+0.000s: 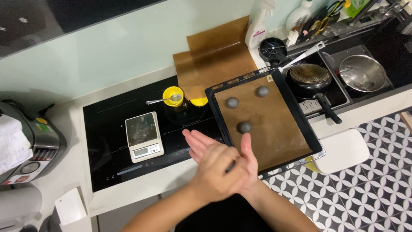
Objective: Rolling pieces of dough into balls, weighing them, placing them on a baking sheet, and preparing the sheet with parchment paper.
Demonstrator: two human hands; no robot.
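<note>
Over the front edge of the worktop (141,189), the left hand (216,167) lies flat across the right hand (246,161), palms pressed together, fingers stretched out rather than curled. A thin dark sliver shows in the gap between the palms; it looks like a piece of grey dough (230,166) being rolled there, though most of it is hidden. Neither hand touches anything else.

Just beyond the fingertips, a dark baking tray (216,111) lined with brown paper sits tilted toward the right end of the worktop, overhanging its front edge. Three grey dough balls lie on it: the nearest ball (244,126) close to the right hand's fingers, the middle ball (232,102) and the far ball (262,91) toward the tray's back edge. They are well apart from one another, and most of the paper is bare, so the shaping seems to be at an early stage, with a fourth piece in hand.

Left of the tray, on the black cooktop (107,129), stands a small kitchen scale (143,136), with nothing on its platform. Behind it are a yellow cup with a spoon (173,96) and a yellow lid (199,102). A spare brown sheet (214,56) leans against the back wall.
</note>
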